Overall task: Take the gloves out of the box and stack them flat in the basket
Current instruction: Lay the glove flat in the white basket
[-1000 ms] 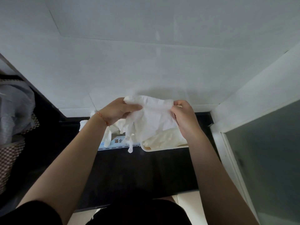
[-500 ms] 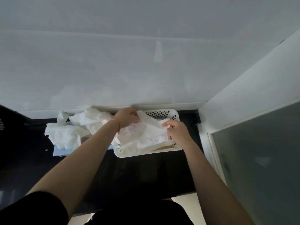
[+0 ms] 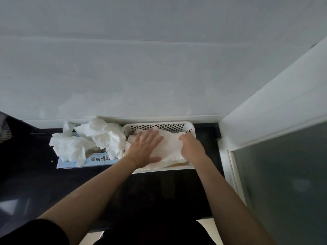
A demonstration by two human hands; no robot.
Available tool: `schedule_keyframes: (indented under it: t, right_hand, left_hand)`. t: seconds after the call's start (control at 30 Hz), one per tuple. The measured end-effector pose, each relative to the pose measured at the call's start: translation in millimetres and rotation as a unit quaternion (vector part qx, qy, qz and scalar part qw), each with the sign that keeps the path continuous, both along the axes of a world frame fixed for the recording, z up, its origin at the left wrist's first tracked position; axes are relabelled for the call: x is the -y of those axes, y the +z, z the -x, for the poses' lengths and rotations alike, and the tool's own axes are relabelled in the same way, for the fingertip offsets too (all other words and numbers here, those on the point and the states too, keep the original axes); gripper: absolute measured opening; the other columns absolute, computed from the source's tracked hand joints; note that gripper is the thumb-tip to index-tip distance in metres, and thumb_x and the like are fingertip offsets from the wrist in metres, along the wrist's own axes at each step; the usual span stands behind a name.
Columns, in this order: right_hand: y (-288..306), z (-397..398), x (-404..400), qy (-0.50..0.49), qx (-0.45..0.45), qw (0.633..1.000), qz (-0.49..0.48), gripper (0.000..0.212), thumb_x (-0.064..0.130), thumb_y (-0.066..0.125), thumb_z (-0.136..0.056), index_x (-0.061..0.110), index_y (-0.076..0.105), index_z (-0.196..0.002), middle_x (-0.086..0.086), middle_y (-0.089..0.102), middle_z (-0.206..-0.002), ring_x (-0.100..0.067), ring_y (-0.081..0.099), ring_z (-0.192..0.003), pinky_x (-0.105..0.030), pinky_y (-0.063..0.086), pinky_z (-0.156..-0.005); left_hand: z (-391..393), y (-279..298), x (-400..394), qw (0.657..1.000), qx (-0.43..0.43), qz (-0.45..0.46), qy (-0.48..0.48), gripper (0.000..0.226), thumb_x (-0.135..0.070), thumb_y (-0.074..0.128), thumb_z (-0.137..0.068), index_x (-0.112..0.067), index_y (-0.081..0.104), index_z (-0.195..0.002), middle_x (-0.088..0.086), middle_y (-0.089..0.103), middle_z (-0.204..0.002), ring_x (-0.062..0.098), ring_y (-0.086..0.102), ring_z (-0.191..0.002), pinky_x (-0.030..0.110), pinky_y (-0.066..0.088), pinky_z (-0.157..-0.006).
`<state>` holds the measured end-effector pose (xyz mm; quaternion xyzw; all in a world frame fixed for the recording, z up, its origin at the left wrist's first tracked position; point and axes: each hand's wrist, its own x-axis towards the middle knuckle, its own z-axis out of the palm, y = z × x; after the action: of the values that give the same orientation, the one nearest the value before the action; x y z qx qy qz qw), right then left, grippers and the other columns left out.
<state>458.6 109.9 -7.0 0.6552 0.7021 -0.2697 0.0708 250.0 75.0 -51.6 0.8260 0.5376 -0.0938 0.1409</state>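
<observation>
White glove (image 3: 169, 145) lying spread in the white basket (image 3: 159, 127) at centre frame, on top of paler sheets already stacked there. Pressed from above by the left hand (image 3: 145, 149), palm down, fingers straight and fanned out, nothing pinched. Held at its right edge by the right hand (image 3: 192, 147), fingers curled down over the glove's corner near the basket's right wall; whether truly pinching or only pinning, hard to tell from this angle. Just left of the basket, touching or nearly so, the blue glove box (image 3: 92, 160) with a crumpled heap of more gloves (image 3: 88, 140) bulging out of its top toward upper left of centre. Both resting on a dark counter (image 3: 159, 188) against a pale wall (image 3: 159, 68), with a frosted pane (image 3: 283, 174) at lower right. Probably the flattening step, with plenty left in the box. Risks from here: thin, clingy material sticking to the palm and lifting as the left hand rises, undoing the flat lay; trapped air or a folded finger under the sheet leaving a lump that tilts later layers; the loose heap spilling off the box onto the counter or over the basket rim if knocked by the left forearm; light basket sliding on the smooth counter under a sideways push.
</observation>
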Motion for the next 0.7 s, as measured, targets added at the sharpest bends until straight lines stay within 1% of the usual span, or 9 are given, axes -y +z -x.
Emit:
schedule_keyframes:
  t: [0.07, 0.13, 0.23, 0.37, 0.43, 0.5, 0.53, 0.6, 0.7]
  right_hand:
    - [-1, 4, 2, 0.041, 0.048, 0.998, -0.016, 0.031, -0.002, 0.049, -0.093, 0.007, 0.054, -0.122, -0.007, 0.041, -0.142, -0.023, 0.061, -0.088, -0.035, 0.053, -0.078]
    - [-4, 8, 5, 0.054, 0.070, 0.996, -0.024, 0.028, -0.002, 0.050, -0.094, 0.006, 0.053, -0.121, -0.009, 0.038, -0.145, -0.021, 0.061, -0.084, -0.034, 0.052, -0.076]
    - [-9, 13, 9, 0.055, 0.086, 0.994, -0.040, 0.032, 0.002, 0.052, -0.096, 0.006, 0.051, -0.128, -0.011, 0.031, -0.153, -0.020, 0.066, -0.093, -0.032, 0.055, -0.080]
    - [-4, 19, 14, 0.039, 0.098, 0.991, -0.086, 0.037, 0.007, 0.056, -0.094, 0.013, 0.048, -0.130, -0.016, 0.029, -0.148, -0.020, 0.062, -0.094, -0.029, 0.052, -0.073]
    - [1, 29, 15, 0.009, 0.079, 0.991, -0.108, 0.037, 0.006, 0.055, -0.092, 0.015, 0.049, -0.127, -0.017, 0.034, -0.141, -0.023, 0.060, -0.089, -0.030, 0.051, -0.069]
    - [6, 42, 15, -0.010, 0.051, 0.992, -0.115, 0.033, 0.005, 0.052, -0.091, 0.012, 0.050, -0.123, -0.019, 0.036, -0.138, -0.026, 0.060, -0.084, -0.033, 0.049, -0.066]
    - [9, 55, 17, -0.008, 0.037, 0.993, -0.115, 0.032, 0.006, 0.051, -0.092, 0.011, 0.050, -0.123, -0.019, 0.035, -0.139, -0.027, 0.060, -0.084, -0.034, 0.049, -0.065]
    - [11, 70, 20, 0.003, 0.009, 0.994, -0.113, 0.031, 0.010, 0.050, -0.093, 0.010, 0.050, -0.124, -0.020, 0.033, -0.143, -0.026, 0.060, -0.084, -0.033, 0.048, -0.062]
    - [14, 102, 29, 0.031, -0.019, 0.993, -0.108, 0.031, 0.014, 0.049, -0.095, 0.010, 0.051, -0.125, -0.017, 0.036, -0.139, -0.022, 0.058, -0.082, -0.028, 0.041, -0.059]
  left_hand:
    - [6, -5, 4, 0.999, -0.023, 0.021, 0.017, 0.094, -0.075, 0.041, -0.086, -0.032, -0.004, -0.156, -0.001, -0.011, -0.165, 0.024, -0.011, -0.151, 0.053, -0.004, -0.120]
    - [8, -10, 5, 0.998, -0.039, 0.031, 0.025, 0.099, -0.078, 0.042, -0.082, -0.033, -0.007, -0.155, -0.004, -0.014, -0.164, 0.024, -0.014, -0.151, 0.054, -0.004, -0.119]
    - [5, -11, 3, 0.997, -0.045, 0.045, 0.032, 0.105, -0.081, 0.045, -0.078, -0.033, -0.006, -0.155, -0.003, -0.015, -0.164, 0.025, -0.015, -0.150, 0.057, -0.005, -0.119]
    - [1, 3, 4, 0.999, -0.027, 0.014, 0.045, 0.096, -0.084, 0.034, -0.080, -0.032, 0.006, -0.156, -0.002, -0.003, -0.165, 0.024, -0.004, -0.152, 0.059, -0.005, -0.118]
    - [5, 14, 7, 0.995, 0.033, -0.060, 0.073, 0.077, -0.074, 0.029, -0.087, -0.027, 0.034, -0.149, 0.001, 0.025, -0.160, 0.025, 0.018, -0.149, 0.058, 0.002, -0.119]
    - [15, 25, 8, 0.975, 0.095, -0.170, 0.105, 0.051, -0.052, 0.040, -0.091, -0.019, 0.061, -0.124, 0.005, 0.055, -0.136, 0.028, 0.045, -0.132, 0.056, 0.016, -0.117]
    - [28, 29, 9, 0.961, 0.113, -0.220, 0.124, 0.036, -0.038, 0.048, -0.089, -0.016, 0.066, -0.112, 0.006, 0.062, -0.121, 0.030, 0.053, -0.120, 0.055, 0.020, -0.115]
    - [46, 34, 8, 0.946, 0.108, -0.254, 0.173, 0.021, -0.018, 0.061, -0.077, -0.014, 0.067, -0.097, 0.005, 0.063, -0.102, 0.030, 0.058, -0.107, 0.056, 0.022, -0.114]
    - [86, 42, 14, 0.958, 0.046, -0.181, 0.217, 0.031, -0.015, 0.064, -0.075, -0.017, 0.065, -0.106, 0.003, 0.061, -0.109, 0.028, 0.051, -0.118, 0.059, 0.011, -0.117]
